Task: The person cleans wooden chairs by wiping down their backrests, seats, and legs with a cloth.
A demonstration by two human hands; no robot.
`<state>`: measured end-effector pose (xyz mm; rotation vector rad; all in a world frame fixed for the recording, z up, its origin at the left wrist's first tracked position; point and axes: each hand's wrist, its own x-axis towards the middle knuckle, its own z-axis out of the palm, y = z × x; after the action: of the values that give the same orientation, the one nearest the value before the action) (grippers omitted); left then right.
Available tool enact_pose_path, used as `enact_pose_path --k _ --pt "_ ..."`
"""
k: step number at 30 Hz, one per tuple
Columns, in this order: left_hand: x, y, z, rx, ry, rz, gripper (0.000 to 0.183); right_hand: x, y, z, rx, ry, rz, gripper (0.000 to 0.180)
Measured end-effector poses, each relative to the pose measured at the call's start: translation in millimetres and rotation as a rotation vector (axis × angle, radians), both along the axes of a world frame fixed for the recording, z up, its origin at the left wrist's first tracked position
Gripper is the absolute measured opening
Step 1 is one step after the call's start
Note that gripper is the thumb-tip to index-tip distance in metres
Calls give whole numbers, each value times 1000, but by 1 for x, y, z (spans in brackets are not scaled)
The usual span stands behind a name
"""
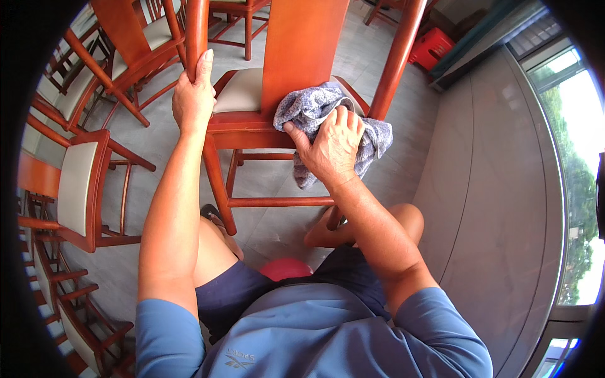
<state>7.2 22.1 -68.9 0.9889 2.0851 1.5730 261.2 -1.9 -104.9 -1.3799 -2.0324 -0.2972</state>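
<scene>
A reddish-brown wooden chair (pixel 302 52) stands upright before me with its back towards me. My left hand (pixel 194 94) is wrapped around the left back post (pixel 196 28), a little above the seat. A blue-grey towelling cloth (pixel 307 106) lies bunched over the rear right part of the seat frame, and part of it hangs down. My right hand (pixel 333 141) presses on this cloth with its fingers bent into the folds and the thumb at the frame's edge. The pale seat pad (pixel 240 92) shows on both sides of the wide back slat.
Several similar wooden chairs (pixel 78 189) crowd the left side, and others stand beyond. A red plastic stool (pixel 431 47) is at the back right. A grey panelled wall (pixel 491 165) and windows (pixel 574 179) run along the right. Something round and red (pixel 286 269) is between my legs.
</scene>
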Motion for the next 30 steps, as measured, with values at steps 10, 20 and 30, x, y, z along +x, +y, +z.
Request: enact_pose_path --k 10,20,30 --pt "-7 2 -4 51 19 -27 78 37 -3 -1 6 -50 72 64" --pt "-18 -3 -4 40 4 -7 72 79 8 5 56 -294 215 55" --pt "-11 -1 -7 28 19 -11 72 33 1 -3 77 -203 138 59"
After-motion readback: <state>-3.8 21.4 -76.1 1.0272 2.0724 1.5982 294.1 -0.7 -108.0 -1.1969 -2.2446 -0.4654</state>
